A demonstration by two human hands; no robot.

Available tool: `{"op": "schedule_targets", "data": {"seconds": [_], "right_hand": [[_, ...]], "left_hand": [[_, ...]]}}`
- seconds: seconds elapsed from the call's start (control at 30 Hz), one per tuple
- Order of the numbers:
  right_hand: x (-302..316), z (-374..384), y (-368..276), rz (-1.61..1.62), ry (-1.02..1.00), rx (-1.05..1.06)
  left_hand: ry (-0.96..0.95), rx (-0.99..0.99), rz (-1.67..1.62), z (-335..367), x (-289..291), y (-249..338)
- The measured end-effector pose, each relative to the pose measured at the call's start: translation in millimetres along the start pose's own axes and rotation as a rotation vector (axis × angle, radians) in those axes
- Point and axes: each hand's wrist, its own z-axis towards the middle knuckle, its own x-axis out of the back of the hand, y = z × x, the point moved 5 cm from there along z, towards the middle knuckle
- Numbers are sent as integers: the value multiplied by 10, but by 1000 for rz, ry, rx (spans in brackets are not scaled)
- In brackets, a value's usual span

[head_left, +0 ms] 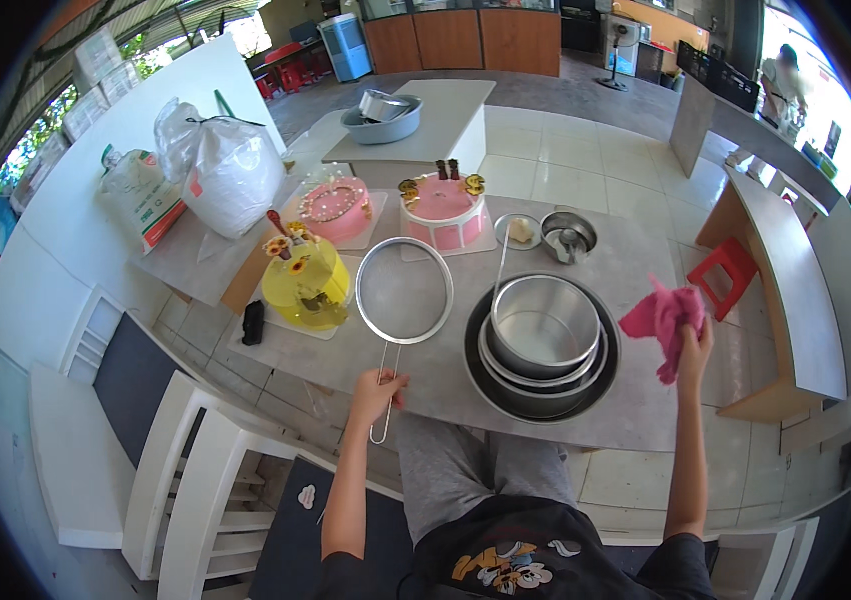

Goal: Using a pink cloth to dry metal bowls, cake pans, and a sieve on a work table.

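Note:
My left hand (378,396) is closed round the wire handle of a fine-mesh strainer (405,291), whose round metal rim points away from me over the grey table. On the right, my right hand (694,352) grips a bunched pink cloth (668,318), raised at the table's right side. Between my hands stands a stack of nested metal pots (546,325) inside a wide dark-rimmed basin (608,372). A thin long handle rises from the stack's left side.
Beyond the strainer stand a yellow cake (307,285) and two pink cakes, one round (336,205) and one taller (444,218). A small plate (520,232) and metal bowl (570,237) sit behind the pots. A red stool (724,275) is right of the table; a person (784,90) stands far right.

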Motion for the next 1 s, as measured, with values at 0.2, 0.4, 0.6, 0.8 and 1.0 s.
{"op": "schedule_targets", "data": {"seconds": [0.2,0.4,0.6,0.8,1.0], "right_hand": [[-87,-764,353,-564,-68,83],[-293,-882,196,-739,-135,257],[-203,-854,271,-674,-125,199],[-253,-859,259,-608,-132,205],[163,-759,525,72,223,-185]], "left_hand": [[218,-22,459,181,-70,133],[690,-527,1081,112,-191,592],[-78,-169,68,384,-1140,1686],[-489,12,179,538,-1336,1637],[-204,-294,0,247,-1145,2107]]}}
